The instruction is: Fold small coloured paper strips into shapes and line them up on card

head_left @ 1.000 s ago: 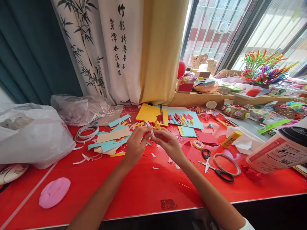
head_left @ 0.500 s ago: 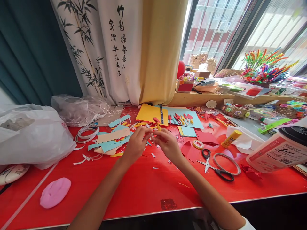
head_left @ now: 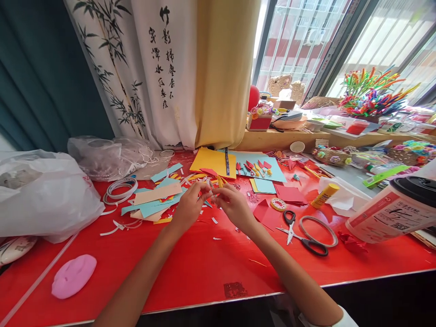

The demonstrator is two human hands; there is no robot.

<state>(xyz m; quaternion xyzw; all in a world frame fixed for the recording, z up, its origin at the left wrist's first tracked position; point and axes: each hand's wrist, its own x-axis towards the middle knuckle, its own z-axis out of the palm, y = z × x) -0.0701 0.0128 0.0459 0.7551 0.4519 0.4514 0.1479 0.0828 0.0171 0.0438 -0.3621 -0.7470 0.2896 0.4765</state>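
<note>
Landmark: the scissors (head_left: 292, 232). Left of them and farther back, my right hand (head_left: 235, 204) has its fingers clamped on a small yellow piece (head_left: 220, 182). My left hand (head_left: 191, 200) has its fingers together on a pale strip (head_left: 211, 185), mostly hidden. Fingertips meet, presumably to steady such slight work from both sides. The scissors lie open on the bench (head_left: 190, 277), probably for easy reach.

Count: scissors, 1 pair; clear tape ring (head_left: 335, 237), 1, just right of them; glue stick (head_left: 325, 195), 1, behind right; cup (head_left: 391, 213), 1, farther right; pink lump (head_left: 74, 276), 1, far left. Paper scraps, left: overlapping, count uncertain.
</note>
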